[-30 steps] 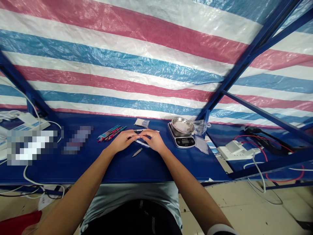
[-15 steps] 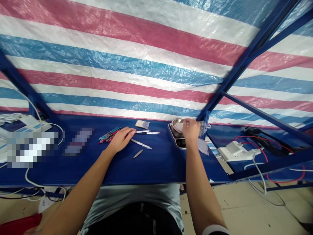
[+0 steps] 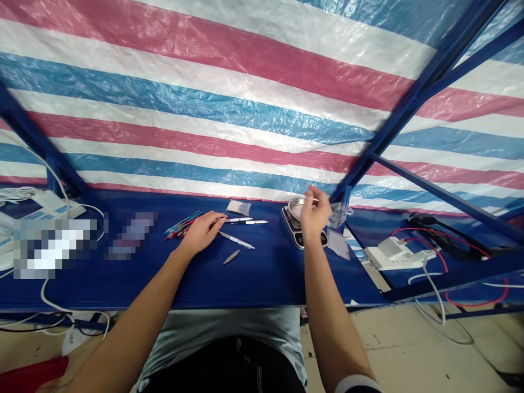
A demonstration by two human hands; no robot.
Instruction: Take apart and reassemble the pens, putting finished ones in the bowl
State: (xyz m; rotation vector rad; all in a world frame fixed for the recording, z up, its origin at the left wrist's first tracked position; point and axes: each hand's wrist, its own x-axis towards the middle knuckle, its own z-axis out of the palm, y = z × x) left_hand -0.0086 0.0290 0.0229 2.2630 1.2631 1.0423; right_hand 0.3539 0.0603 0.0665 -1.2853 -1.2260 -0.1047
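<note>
Head view: right hand (image 3: 316, 214) partly hides round silver metal pan (image 3: 290, 210) near far edge of blue counter (image 3: 262, 284); left hand (image 3: 203, 231) overlaps slim red-and-teal pens (image 3: 182, 224); whether either's fingers grip anything, cannot tell.

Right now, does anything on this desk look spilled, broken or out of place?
I see nothing spilled or clearly broken. The small gray pointed piece stands out: it lies alone, apart from the white pens, and looks like a loose pen part.

Tarp (image 3: 229, 112) — red, white, blue stripes; tabletop (image 3: 254, 281) deep blue; pen pile (image 3: 184, 224) red, teal; scale front (image 3: 300, 240) — black.
</note>
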